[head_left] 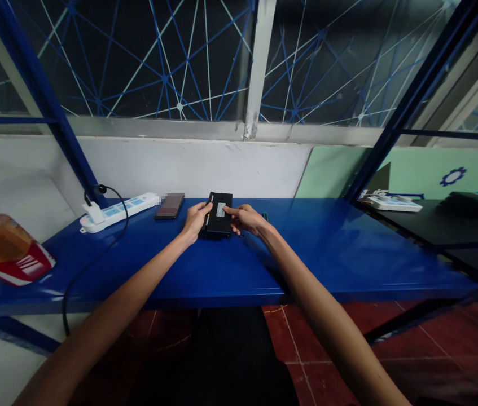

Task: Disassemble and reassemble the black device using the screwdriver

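Observation:
Between my two hands is a flat black rectangular device [220, 198] with a small white label on its upper face; its exact kind I cannot make out. My left hand [197, 221] grips its left edge, thumb on top. My right hand [245, 219] holds the right edge, with the thumb lying by the label. A small dark green item [265, 216] shows just behind my right hand, mostly hidden. To the left of the device, a dark phone-like slab [170, 206] lies flat on the blue table [306, 254].
A white power strip [121, 211] with a plugged-in black cable [95, 256] runs along the table's left side. An amber bottle with a red label [10, 248] is at far left. Blue posts [374, 158] frame the table, and a black surface [425, 225] adjoins it at right.

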Demonstrator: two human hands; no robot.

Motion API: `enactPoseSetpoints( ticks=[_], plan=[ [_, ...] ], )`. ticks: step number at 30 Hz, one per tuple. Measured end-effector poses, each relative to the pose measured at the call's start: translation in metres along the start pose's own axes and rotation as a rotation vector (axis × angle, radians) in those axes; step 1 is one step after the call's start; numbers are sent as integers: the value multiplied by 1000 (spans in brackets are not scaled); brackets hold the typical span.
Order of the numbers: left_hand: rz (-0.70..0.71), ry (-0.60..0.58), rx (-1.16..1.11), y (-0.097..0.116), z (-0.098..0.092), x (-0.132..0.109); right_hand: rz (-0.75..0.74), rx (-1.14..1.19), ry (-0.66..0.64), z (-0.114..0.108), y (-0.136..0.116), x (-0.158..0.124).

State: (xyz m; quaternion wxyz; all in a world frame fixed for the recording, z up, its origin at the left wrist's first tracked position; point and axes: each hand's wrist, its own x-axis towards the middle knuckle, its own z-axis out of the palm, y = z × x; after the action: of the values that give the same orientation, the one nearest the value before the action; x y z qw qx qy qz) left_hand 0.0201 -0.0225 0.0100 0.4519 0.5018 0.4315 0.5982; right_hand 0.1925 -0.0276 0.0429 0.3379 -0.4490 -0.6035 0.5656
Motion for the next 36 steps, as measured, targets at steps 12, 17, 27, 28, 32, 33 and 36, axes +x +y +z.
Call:
enactPoseSetpoints(
  ticks=[12,17,27,28,32,33,36],
  plan=[
    [35,-8,-2,-1,1,0,-26,-27,17,2,-1,-1],
    [-9,5,-37,2,2,-1,16,40,19,2,-1,0],
    [-2,24,-49,1,-1,2,15,88,20,1,-4,-1],
    [-5,23,-54,0,-2,3,18,91,20,1,-4,-1],
    [-21,26,-77,1,-3,3,23,111,16,1,-2,0],
    [-21,26,-81,1,-3,3,21,114,15,1,-2,1],
    [-21,24,-85,1,-3,4,20,123,0,0,0,3]
  ],
)
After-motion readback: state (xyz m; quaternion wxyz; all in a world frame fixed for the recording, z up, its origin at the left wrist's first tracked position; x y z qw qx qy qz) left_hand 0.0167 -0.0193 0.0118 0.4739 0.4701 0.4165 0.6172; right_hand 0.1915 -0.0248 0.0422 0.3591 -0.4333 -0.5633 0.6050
